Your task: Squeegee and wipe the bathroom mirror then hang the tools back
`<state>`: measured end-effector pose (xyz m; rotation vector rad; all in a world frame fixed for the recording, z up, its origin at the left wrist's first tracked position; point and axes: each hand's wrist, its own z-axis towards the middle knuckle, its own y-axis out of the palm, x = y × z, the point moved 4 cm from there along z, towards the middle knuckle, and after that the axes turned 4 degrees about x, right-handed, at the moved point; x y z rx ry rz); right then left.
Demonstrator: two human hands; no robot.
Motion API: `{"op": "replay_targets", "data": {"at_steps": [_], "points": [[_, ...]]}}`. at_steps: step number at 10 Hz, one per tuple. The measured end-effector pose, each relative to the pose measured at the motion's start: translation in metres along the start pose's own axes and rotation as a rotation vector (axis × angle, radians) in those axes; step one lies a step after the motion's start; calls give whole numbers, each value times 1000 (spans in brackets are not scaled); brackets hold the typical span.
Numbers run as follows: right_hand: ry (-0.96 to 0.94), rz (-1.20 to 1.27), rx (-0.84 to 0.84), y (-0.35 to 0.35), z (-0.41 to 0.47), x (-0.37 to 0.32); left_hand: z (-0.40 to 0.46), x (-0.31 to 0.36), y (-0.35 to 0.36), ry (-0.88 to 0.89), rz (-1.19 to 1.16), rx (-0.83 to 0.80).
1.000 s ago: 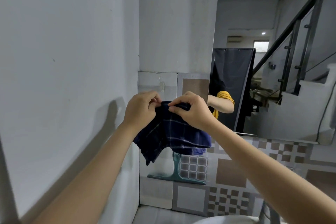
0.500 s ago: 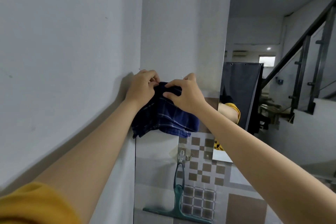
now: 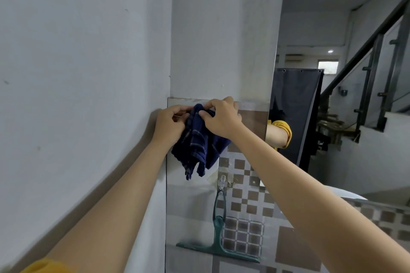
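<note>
- Both hands raised to the top edge of the tiled wall section, in the corner by the plain white wall.
- Left hand [image 3: 169, 123]: grip pinched closed on the upper left part of the cloth [image 3: 198, 139], knuckles near the side wall.
- Right hand [image 3: 220, 117]: grip closed on the cloth top from the right, fingers [image 3: 205, 114] curled over the bunched fabric.
- Cloth: dark blue with pale check lines, bunched at the top between the two hands, the rest hanging down loose with two corners dangling lowest.
- Cannot tell if the cloth is on a hook; the spot is hidden behind the hands.
- Squeegee [image 3: 218, 235]: green, hanging by its handle loop from a clear hook [image 3: 221, 180] on the tiles, blade at the bottom, below the cloth and apart from it.
- Mirror [image 3: 332, 95]: right of the tiles, reflects a yellow sleeve and arm, a dark curtain, stair railing, ceiling lights.
- Tiles [image 3: 246, 201]: grey with brown checker patterns.
- Yellow sleeve [image 3: 44, 266] edge at bottom left.
</note>
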<state>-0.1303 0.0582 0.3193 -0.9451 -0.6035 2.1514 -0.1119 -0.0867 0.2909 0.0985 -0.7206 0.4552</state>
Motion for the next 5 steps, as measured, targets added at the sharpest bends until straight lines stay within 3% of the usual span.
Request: {"op": "replay_targets", "data": {"at_steps": [3,5], "points": [[98,220,56,-6,-28,2,-16,16,-1,-218,-49,-62],[108,345,98,-37,-58,10,-38,45,-7,-222,70,47]]}}
